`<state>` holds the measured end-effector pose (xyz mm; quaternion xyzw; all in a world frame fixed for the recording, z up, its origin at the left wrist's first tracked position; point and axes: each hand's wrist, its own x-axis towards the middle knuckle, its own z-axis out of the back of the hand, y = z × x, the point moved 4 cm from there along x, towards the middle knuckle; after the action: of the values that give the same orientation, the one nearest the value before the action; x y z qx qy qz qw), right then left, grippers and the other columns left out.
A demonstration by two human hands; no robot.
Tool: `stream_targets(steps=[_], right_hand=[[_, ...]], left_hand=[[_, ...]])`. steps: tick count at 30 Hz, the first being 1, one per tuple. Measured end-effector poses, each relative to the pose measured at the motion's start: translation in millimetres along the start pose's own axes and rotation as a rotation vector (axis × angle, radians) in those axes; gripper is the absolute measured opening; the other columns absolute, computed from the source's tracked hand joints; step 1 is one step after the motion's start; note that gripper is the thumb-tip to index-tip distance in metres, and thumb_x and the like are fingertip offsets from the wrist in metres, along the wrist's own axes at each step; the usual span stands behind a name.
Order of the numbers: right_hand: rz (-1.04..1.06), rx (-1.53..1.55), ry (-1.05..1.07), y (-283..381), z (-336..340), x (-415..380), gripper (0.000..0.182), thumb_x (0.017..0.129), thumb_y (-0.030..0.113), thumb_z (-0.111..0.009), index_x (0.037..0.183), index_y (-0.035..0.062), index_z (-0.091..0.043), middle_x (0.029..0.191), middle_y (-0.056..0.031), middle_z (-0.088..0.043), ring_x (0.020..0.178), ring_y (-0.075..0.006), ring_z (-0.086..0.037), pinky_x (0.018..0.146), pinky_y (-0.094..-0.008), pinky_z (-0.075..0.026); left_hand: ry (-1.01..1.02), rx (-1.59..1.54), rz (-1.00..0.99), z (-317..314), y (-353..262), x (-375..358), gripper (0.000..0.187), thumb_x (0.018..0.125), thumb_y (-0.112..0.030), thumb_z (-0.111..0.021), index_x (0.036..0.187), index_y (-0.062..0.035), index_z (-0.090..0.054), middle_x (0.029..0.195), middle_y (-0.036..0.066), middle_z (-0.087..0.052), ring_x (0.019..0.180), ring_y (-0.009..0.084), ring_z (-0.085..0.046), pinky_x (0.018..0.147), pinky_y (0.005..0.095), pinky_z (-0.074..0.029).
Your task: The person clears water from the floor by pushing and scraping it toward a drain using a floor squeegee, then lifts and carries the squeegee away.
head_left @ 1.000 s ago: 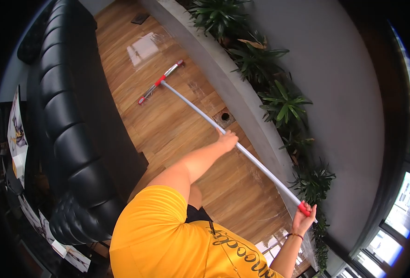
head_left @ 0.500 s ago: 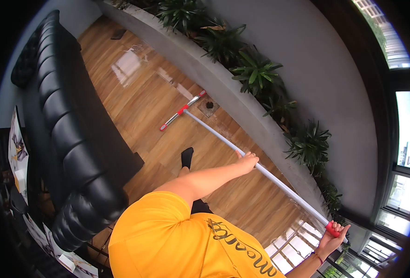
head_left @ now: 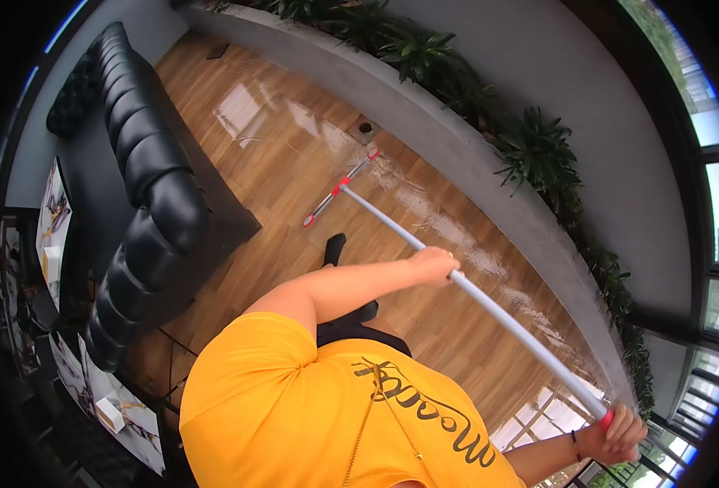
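Observation:
A long floor squeegee lies slantwise across the view, its pale grey pole (head_left: 522, 335) running from the wooden floor up to the lower right. Its red and silver blade head (head_left: 339, 189) rests on the floor. My left hand (head_left: 435, 267) is wrapped round the middle of the pole. At the red upper end of the pole, my right hand (head_left: 619, 435) is closed around the grip. Just beyond the head is a square floor drain (head_left: 365, 128) with a dark round hole.
A black tufted sofa (head_left: 152, 175) stands to the left, near marble-patterned tables (head_left: 123, 407). A curved grey planter wall (head_left: 457, 138) with leafy plants (head_left: 538, 150) borders the floor on the right. Wet streaks (head_left: 457, 232) shine along the wall. My foot in a black sock (head_left: 335, 248) is near the squeegee.
The squeegee head has drawn back from beside the drain toward me. My right hand has shifted lower right with the pole end, and my view has turned. Both hands keep their grip.

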<state>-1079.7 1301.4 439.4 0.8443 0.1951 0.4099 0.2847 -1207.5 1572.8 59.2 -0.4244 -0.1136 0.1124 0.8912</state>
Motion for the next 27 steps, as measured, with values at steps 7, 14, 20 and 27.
stream_targets(steps=[7, 14, 20, 27], right_hand=[[0.088, -0.072, 0.211, 76.6, -69.5, -69.7, 0.027, 0.083, 0.019, -0.063, 0.062, 0.0112, -0.048, 0.050, 0.0012, -0.049, 0.035, -0.0087, -0.041, 0.035, -0.0224, -0.034], [0.142, -0.159, 0.042, 30.1, -103.8, -171.3, 0.041, 0.083, 0.013, -0.071, 0.057, 0.0117, -0.040, 0.042, 0.0039, -0.042, 0.029, -0.0074, -0.037, 0.033, -0.0197, -0.031], [0.227, -0.475, -0.212, -117.6, -174.3, -267.9, 0.035, 0.087, 0.019, -0.065, 0.063, 0.0084, -0.041, 0.050, -0.0015, -0.047, 0.038, -0.0126, -0.041, 0.042, -0.0280, -0.038], [0.346, -0.642, -0.287, -67.2, -326.1, -352.4, 0.037, 0.087, 0.022, -0.066, 0.062, 0.0126, -0.041, 0.049, 0.0054, -0.044, 0.038, -0.0060, -0.039, 0.041, -0.0227, -0.035]], left_hand=[[0.318, -0.145, -0.062, -108.9, -92.4, -98.0, 0.030, 0.087, -0.029, -0.059, 0.066, -0.0086, -0.063, 0.066, 0.014, -0.063, 0.068, 0.0370, -0.062, 0.061, 0.0474, -0.049], [0.359, -0.016, -0.153, -88.3, -17.8, -119.6, 0.017, 0.084, -0.025, -0.059, 0.077, -0.0121, -0.068, 0.076, 0.011, -0.067, 0.078, 0.0334, -0.064, 0.070, 0.0444, -0.051], [0.309, 0.231, -0.132, -9.6, 127.6, -127.7, 0.015, 0.084, -0.022, -0.064, 0.079, -0.0104, -0.071, 0.084, 0.012, -0.068, 0.087, 0.0334, -0.062, 0.080, 0.0436, -0.049], [0.343, 0.007, -0.297, 16.9, 69.9, -262.8, 0.025, 0.083, -0.028, -0.067, 0.071, -0.0059, -0.064, 0.076, 0.015, -0.062, 0.082, 0.0352, -0.058, 0.077, 0.0439, -0.046]])
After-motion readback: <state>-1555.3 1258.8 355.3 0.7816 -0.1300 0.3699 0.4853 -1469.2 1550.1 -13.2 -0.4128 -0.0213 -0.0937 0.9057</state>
